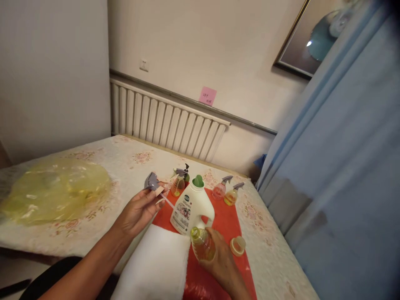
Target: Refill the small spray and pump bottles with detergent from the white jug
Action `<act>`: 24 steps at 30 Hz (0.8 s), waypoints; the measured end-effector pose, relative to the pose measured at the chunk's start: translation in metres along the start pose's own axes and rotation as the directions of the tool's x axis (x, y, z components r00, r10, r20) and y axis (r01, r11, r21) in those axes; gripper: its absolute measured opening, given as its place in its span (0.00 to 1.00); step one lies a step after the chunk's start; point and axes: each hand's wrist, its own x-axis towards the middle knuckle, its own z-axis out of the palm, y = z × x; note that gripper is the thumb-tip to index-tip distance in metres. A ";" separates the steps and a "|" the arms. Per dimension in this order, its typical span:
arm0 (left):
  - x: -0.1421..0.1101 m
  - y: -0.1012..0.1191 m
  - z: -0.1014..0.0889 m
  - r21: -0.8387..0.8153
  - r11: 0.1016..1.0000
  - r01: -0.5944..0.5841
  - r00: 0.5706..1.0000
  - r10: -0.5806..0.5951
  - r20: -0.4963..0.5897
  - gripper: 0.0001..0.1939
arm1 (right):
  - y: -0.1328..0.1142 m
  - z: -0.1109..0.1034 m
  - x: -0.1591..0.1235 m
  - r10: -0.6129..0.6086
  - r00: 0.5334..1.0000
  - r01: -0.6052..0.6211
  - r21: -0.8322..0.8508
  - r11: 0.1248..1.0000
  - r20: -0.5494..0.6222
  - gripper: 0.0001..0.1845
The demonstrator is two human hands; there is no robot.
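Note:
My left hand (pixel 140 212) is closed on a grey spray trigger head (pixel 152 182), its thin tube pointing down to the right toward the jug. In my right hand (pixel 223 258) is a clear yellowish spray bottle (pixel 203 245), tilted, its neck uncovered and turned up toward the left. Just behind that bottle stands a large white detergent jug (pixel 190 206) with a printed label. The jug has no cap on, and green shows in its mouth (pixel 198 181). A pale translucent cap (pixel 238 246) lies to the right of my right hand.
Spray bottles with pink (pixel 219 190) and yellow liquid (pixel 230 197) stand behind the jug on the right. Others (pixel 178 185) stand at its left. A red sheet (pixel 225 221) lies underneath; a white towel (pixel 156 262) is in front. A yellow plastic bag (pixel 59 189) lies left.

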 end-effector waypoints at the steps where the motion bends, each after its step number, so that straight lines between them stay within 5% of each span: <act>1: -0.001 -0.001 0.003 0.018 1.000 0.004 1.000 -0.004 0.010 0.11 | 0.002 0.001 -0.001 -0.010 1.000 0.010 0.002 1.000 -0.011 0.33; 11: -0.013 -0.035 0.027 0.251 0.966 0.060 0.987 -0.095 0.131 0.18 | 0.006 -0.002 -0.013 -0.043 0.998 0.044 0.031 0.999 -0.035 0.35; 18: -0.035 -0.071 0.036 0.570 0.820 0.060 0.955 -0.212 0.205 0.18 | -0.007 0.003 -0.014 -0.023 1.000 0.022 0.128 0.992 0.007 0.36; 24: -0.042 -0.079 0.035 0.639 0.766 0.068 0.942 -0.259 0.211 0.19 | -0.015 0.001 -0.015 0.034 0.999 -0.034 0.232 0.972 0.004 0.37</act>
